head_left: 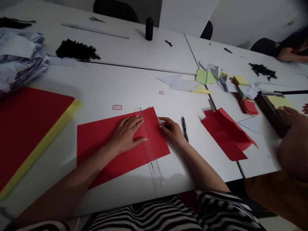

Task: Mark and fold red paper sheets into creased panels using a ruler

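Note:
A sheet of red paper [103, 138] lies at a slant on the white table in front of me. Across its right part runs a clear plastic ruler [150, 150], its lower end reaching past the paper's near edge. My left hand [127, 134] lies flat with fingers spread, pressing on the ruler and the paper. Beside the sheet's right edge rests my right hand [173, 131], thumb and index finger apart and the other fingers curled under; nothing shows between them. A black pen [184, 128] lies just right of that hand.
A stack of coloured sheets [31, 128] and crumpled white paper [21, 57] lie left. Folded red paper [227, 134], paper scraps [180, 82] and a co-worker's hand [292, 117] are right. Farther back are black cord [75, 50], a black bottle [149, 29] and scissors [96, 19].

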Available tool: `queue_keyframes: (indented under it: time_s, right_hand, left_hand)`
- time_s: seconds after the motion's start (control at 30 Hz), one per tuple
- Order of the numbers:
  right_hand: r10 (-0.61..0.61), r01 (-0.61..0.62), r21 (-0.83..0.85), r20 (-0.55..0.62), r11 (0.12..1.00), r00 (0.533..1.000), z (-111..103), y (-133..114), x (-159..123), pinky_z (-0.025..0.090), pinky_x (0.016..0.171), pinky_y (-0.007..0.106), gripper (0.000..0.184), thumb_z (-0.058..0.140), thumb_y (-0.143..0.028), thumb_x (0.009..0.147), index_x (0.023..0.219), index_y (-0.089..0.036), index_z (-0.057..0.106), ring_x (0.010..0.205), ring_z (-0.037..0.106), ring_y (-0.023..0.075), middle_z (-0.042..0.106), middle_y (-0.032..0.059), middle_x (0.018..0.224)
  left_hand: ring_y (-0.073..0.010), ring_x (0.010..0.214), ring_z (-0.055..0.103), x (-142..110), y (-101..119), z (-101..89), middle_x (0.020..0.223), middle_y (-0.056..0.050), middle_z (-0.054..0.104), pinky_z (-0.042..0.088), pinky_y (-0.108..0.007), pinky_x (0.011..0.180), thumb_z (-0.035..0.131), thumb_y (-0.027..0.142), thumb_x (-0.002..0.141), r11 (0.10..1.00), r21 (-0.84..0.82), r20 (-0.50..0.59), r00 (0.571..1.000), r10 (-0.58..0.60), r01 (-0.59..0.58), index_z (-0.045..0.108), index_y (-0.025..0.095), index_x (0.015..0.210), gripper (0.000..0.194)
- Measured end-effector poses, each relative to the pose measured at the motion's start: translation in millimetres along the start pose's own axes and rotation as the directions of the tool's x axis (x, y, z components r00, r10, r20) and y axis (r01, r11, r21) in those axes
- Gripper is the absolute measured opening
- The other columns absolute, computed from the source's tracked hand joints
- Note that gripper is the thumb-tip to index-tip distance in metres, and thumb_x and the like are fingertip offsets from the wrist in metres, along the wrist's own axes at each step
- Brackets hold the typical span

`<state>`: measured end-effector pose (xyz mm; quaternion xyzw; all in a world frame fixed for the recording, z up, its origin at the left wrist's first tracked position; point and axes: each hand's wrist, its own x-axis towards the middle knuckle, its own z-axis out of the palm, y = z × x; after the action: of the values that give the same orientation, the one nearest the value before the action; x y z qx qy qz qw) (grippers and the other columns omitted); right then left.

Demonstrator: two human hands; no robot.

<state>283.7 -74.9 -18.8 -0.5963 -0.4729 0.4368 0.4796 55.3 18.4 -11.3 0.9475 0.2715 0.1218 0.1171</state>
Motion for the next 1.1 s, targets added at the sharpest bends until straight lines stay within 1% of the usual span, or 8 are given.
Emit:
queue_keyframes:
  time_s: [0.2, 0.53, 0.7, 0.8, 0.9, 0.97, 1.03, 1.1]
  right_hand:
    - [-0.006, 0.006, -0.004, -0.009, 1.000, 1.000, -0.3, 0.6, 0.6, 0.054, 0.074, 0.035, 0.035, 0.057, -0.028, 0.087, 0.122, -0.026, 0.056, 0.081, 0.063, 0.0175, 0.067, 0.0035, 0.092]
    - [-0.010, 0.010, -0.020, 0.002, 1.000, 1.000, -1.2, 0.2, 0.9, 0.055, 0.075, 0.035, 0.035, 0.056, -0.026, 0.088, 0.123, -0.026, 0.055, 0.082, 0.064, 0.0179, 0.067, 0.0040, 0.092]
    - [-0.036, 0.036, -0.021, 0.001, 0.999, 0.999, -1.1, -0.7, -0.2, 0.054, 0.073, 0.033, 0.034, 0.055, -0.026, 0.089, 0.123, -0.026, 0.055, 0.081, 0.064, 0.0171, 0.068, 0.0040, 0.092]
    - [-0.082, 0.085, -0.062, 0.039, 0.994, 0.996, -4.5, -5.2, -1.4, 0.054, 0.076, 0.034, 0.037, 0.050, -0.024, 0.090, 0.127, -0.026, 0.054, 0.082, 0.065, 0.0169, 0.069, 0.0043, 0.094]
    - [-0.158, 0.171, -0.070, 0.164, 0.983, 0.974, -9.6, -11.0, -2.9, 0.053, 0.084, 0.037, 0.047, 0.047, -0.019, 0.089, 0.135, -0.028, 0.046, 0.093, 0.066, 0.0175, 0.069, 0.0045, 0.104]
    - [-0.203, 0.228, -0.088, 0.225, 0.970, 0.953, -11.1, -12.9, -3.5, 0.050, 0.092, 0.039, 0.054, 0.047, -0.017, 0.087, 0.140, -0.029, 0.039, 0.106, 0.063, 0.0186, 0.069, 0.0041, 0.110]
    - [-0.245, 0.279, -0.142, 0.219, 0.950, 0.944, -9.4, -11.8, -3.6, 0.048, 0.099, 0.041, 0.060, 0.049, -0.017, 0.087, 0.143, -0.029, 0.034, 0.118, 0.057, 0.0199, 0.067, 0.0047, 0.116]
    - [-0.288, 0.324, -0.245, 0.171, 0.914, 0.942, -4.5, -8.1, -3.1, 0.046, 0.102, 0.042, 0.065, 0.053, -0.021, 0.086, 0.145, -0.028, 0.029, 0.122, 0.055, 0.0220, 0.062, 0.0069, 0.125]
  left_hand:
    - [-0.0277, 0.137, 0.033, 0.8, 0.1, -0.6, 0.146, -0.010, 0.042, 0.020, -0.044, 0.115, 0.046, 0.060, 0.089, 1.000, -0.001, 0.000, 1.000, 0.010, -0.010, 0.038, 0.019, 0.143, 0.069]
    - [-0.0279, 0.136, 0.035, 1.4, -0.1, -0.5, 0.145, -0.011, 0.043, 0.019, -0.045, 0.115, 0.046, 0.060, 0.089, 1.000, 0.006, -0.003, 1.000, 0.017, -0.017, 0.038, 0.018, 0.143, 0.069]
    - [-0.0271, 0.137, 0.034, -0.1, -0.6, -1.1, 0.146, -0.010, 0.042, 0.019, -0.044, 0.116, 0.045, 0.060, 0.089, 1.000, 0.008, 0.006, 1.000, 0.008, -0.008, 0.037, 0.017, 0.143, 0.069]
    - [-0.0264, 0.139, 0.031, -1.3, -1.8, 0.0, 0.147, -0.010, 0.041, 0.018, -0.044, 0.116, 0.044, 0.061, 0.089, 1.000, 0.020, 0.012, 1.000, 0.007, -0.007, 0.036, 0.017, 0.144, 0.070]
    - [-0.0264, 0.140, 0.029, -2.2, -2.7, 0.9, 0.149, -0.009, 0.039, 0.018, -0.044, 0.116, 0.043, 0.063, 0.089, 1.000, 0.025, 0.033, 0.999, 0.003, -0.004, 0.035, 0.018, 0.144, 0.071]
    - [-0.0266, 0.140, 0.029, -2.5, -2.8, 1.0, 0.149, -0.009, 0.039, 0.017, -0.045, 0.117, 0.043, 0.063, 0.089, 1.000, 0.024, 0.042, 0.999, -0.002, 0.001, 0.035, 0.019, 0.144, 0.071]
    - [-0.0265, 0.140, 0.029, -3.0, -2.9, 1.0, 0.149, -0.009, 0.038, 0.016, -0.044, 0.117, 0.043, 0.064, 0.089, 1.000, 0.022, 0.044, 0.999, -0.001, 0.000, 0.035, 0.018, 0.144, 0.072]
    - [-0.0261, 0.140, 0.029, -3.6, -3.2, 1.3, 0.149, -0.009, 0.038, 0.016, -0.044, 0.117, 0.043, 0.064, 0.089, 1.000, 0.024, 0.042, 0.999, 0.001, -0.002, 0.035, 0.018, 0.144, 0.073]
